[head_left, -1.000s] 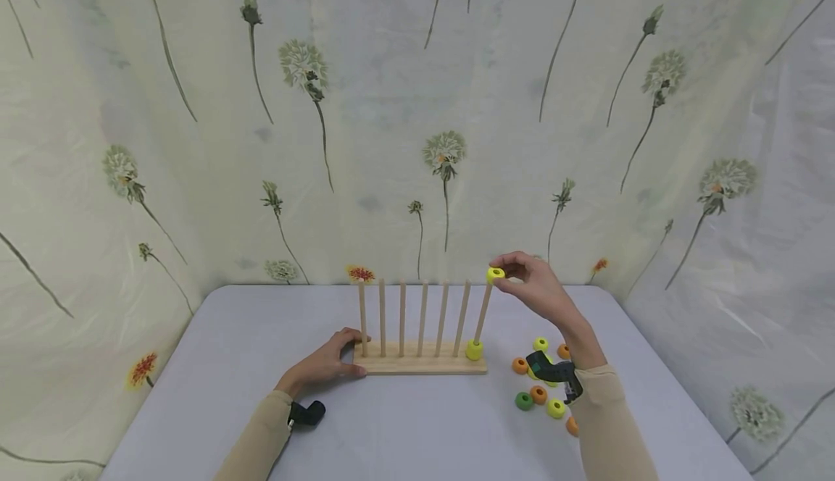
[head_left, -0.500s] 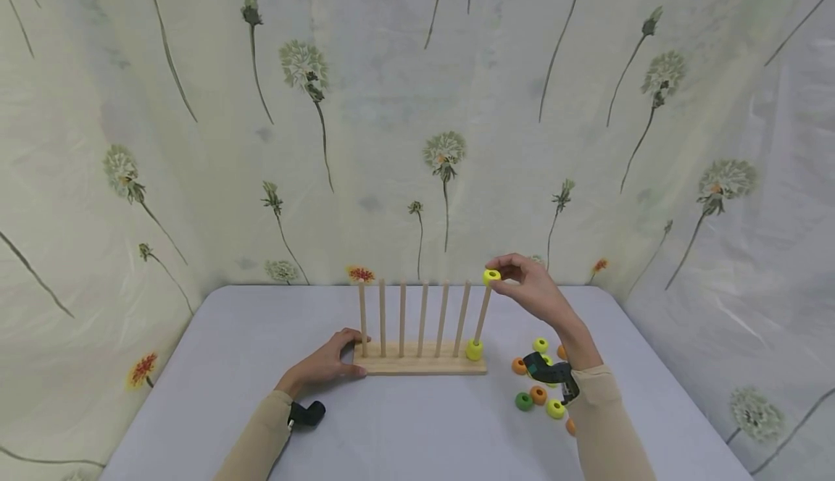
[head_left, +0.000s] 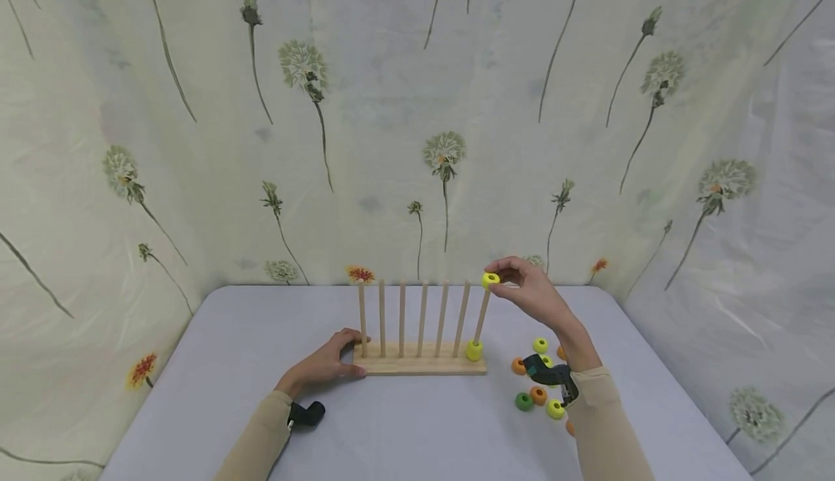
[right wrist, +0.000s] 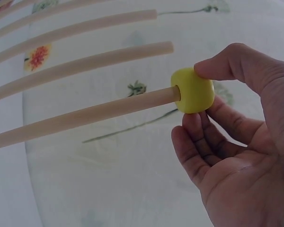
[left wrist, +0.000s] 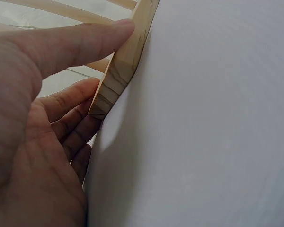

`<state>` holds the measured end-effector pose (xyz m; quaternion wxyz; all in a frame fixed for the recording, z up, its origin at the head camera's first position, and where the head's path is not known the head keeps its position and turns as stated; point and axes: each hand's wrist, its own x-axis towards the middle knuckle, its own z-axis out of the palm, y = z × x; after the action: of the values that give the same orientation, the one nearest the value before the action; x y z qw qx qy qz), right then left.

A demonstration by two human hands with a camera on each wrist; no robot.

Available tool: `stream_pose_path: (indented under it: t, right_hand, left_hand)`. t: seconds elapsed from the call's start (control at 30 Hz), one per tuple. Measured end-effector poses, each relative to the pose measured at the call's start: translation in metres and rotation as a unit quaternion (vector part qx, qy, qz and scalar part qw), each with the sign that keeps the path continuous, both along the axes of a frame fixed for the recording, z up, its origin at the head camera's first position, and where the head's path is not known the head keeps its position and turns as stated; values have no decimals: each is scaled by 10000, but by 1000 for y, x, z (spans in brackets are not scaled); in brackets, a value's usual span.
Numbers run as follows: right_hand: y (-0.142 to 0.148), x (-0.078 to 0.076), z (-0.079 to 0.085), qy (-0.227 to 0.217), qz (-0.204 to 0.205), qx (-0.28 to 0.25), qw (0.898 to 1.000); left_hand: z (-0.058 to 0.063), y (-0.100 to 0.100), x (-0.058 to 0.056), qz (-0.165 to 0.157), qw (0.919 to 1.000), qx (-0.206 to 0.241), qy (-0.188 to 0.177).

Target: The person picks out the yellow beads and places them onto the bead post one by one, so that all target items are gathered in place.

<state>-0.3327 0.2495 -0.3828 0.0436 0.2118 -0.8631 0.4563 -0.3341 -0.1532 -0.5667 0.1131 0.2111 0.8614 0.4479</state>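
A wooden peg rack (head_left: 424, 369) with several upright pegs stands on the table. My left hand (head_left: 324, 362) grips the left end of its base, thumb along the front and fingers behind, as the left wrist view also shows at the wooden base (left wrist: 125, 61). At the top of the rightmost peg (right wrist: 109, 109), my right hand (head_left: 538, 295) pinches a yellow bead (right wrist: 194, 92) between thumb and fingers. The peg's tip sits in the bead's hole. Lower down, another yellow bead (head_left: 474, 350) rests at the foot of that same peg.
Right of the rack lie several loose beads, among them a green bead (head_left: 524, 401), an orange bead (head_left: 538, 395) and a yellow bead (head_left: 555, 409). My right forearm overlaps part of this group. Behind the table hangs a flower-patterned curtain (head_left: 372, 140).
My right hand has shifted slightly left and down with the yellow bead, bringing it onto the rightmost peg's tip. The left hand and rack have stayed put.
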Motion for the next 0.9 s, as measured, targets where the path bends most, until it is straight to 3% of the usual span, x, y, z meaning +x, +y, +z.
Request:
stream_pose_path:
  t: [0.3,0.9]
  right_hand:
    - [-1,0,-1,-129,4,40,9999]
    - [-1,0,-5,61,-20,88,9999]
  left_hand:
    - [0,-1,-1,-42,10000,83,14]
    - [1,0,0,29,10000,-47,50]
